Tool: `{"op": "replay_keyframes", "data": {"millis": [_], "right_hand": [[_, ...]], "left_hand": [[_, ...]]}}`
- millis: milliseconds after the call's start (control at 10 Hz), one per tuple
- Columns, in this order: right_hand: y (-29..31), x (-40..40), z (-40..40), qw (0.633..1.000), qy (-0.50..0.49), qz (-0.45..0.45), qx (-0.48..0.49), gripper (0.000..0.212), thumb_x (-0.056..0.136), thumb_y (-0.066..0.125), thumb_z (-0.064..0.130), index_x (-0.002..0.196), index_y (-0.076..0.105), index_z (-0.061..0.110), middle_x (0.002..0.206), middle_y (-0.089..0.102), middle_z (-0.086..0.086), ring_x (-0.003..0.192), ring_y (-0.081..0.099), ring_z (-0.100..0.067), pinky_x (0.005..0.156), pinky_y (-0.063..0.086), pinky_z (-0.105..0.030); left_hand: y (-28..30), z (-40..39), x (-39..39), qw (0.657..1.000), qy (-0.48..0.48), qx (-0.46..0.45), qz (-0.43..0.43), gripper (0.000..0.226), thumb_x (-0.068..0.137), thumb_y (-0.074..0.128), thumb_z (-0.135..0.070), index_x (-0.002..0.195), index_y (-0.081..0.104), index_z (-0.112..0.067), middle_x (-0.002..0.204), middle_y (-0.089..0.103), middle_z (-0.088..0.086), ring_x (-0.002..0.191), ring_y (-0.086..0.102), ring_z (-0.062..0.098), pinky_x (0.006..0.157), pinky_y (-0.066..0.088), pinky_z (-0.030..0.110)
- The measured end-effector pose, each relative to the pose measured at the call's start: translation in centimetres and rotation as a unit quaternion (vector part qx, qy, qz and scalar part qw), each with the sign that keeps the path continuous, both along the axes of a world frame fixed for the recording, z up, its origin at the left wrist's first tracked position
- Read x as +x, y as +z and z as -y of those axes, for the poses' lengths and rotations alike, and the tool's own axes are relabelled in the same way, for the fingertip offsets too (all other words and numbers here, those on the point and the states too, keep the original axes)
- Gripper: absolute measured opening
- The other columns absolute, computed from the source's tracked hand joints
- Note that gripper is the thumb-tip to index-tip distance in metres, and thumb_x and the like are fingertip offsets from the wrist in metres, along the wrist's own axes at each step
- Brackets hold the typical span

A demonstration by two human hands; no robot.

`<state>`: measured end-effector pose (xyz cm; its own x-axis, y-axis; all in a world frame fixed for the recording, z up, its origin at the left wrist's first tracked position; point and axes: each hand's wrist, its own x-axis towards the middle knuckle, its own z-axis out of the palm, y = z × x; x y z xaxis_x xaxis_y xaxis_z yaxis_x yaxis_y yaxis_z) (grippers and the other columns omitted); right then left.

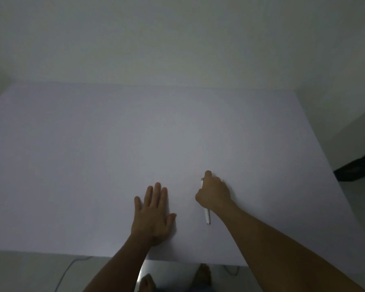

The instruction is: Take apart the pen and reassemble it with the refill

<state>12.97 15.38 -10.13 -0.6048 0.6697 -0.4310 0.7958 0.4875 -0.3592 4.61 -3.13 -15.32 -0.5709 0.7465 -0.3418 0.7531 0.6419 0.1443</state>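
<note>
White table (93,144) w/ white pen (207,217) lying near front edge, left hand (154,213) flat beside it.

One view only: head cam, wide-angle, worn by the person, looking fwd and steeply down onto the white bench (177,133). Bench fills most of the frame; its far edge meets the wall near mid-height, its near edge runs close to the bottom. Both forearms enter from below that near edge, so cam sits close. No 2nd view to overlap.
</note>
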Motion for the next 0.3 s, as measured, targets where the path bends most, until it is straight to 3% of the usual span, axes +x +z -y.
{"op": "replay_keyframes", "data": {"millis": [100,200,300], "right_hand": [[1.5,0.7,-0.6,1.0,-0.008,-0.012,-0.001,0.041,0.087,0.061,0.023,0.123,0.048,0.008,0.118,0.059,-0.013,0.104,0.062,-0.033,0.072,0.043,-0.03],[3.6,1.0,-1.3,1.0,0.008,-0.021,0.015,0.051,0.089,0.06,0.028,0.134,0.046,0.007,0.13,0.054,-0.016,0.115,0.056,-0.033,0.09,0.05,-0.037],[6.7,0.0,-1.5,0.999,0.019,-0.024,0.037,0.057,0.092,0.054,0.031,0.142,0.041,0.008,0.143,0.045,-0.017,0.128,0.047,-0.034,0.103,0.045,-0.042]], "left_hand": [[1.2,0.4,-1.1,0.999,-0.035,-0.006,0.006,0.083,0.087,0.019,-0.061,0.154,0.006,-0.014,0.165,0.0,0.011,0.152,0.002,0.032,0.119,0.011,0.056],[3.9,0.5,-3.2,0.998,-0.068,0.011,0.002,0.079,0.09,0.02,-0.056,0.154,0.01,-0.011,0.164,0.01,0.01,0.15,0.012,0.029,0.121,0.012,0.052],[7.3,-0.7,-6.2,0.995,-0.085,0.039,-0.043,0.072,0.096,0.032,-0.046,0.154,0.01,-0.01,0.164,0.011,0.009,0.151,0.012,0.027,0.123,0.012,0.05]]}}
